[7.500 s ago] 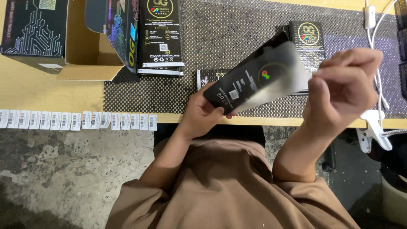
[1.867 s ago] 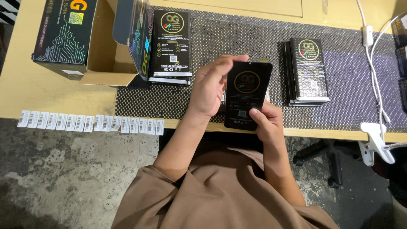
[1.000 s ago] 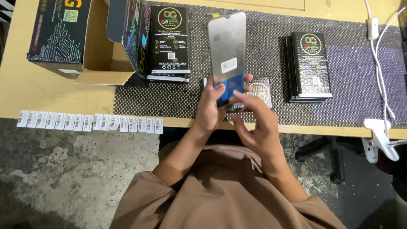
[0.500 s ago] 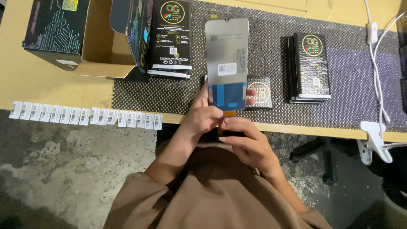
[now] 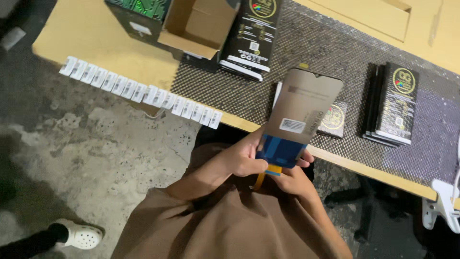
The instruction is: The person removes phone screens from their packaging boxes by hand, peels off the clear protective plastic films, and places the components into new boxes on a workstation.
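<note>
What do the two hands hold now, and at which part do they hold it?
Both hands, left hand and right hand, hold a flat phone screen panel at its lower blue end, by the orange ribbon cable.

An open cardboard box (image 5: 191,24) and two stacks of black packets (image 5: 251,41) (image 5: 395,103) rest on a wooden table (image 5: 86,43).

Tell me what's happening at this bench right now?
A person in a brown shirt holds a phone screen panel upright at the near table edge, its back with a white sticker facing the camera. The left hand grips its blue lower part; the right hand sits below, by the orange flex strip. On the dark mesh mat lie stacks of black flat boxes, with an open cardboard box further left.
</note>
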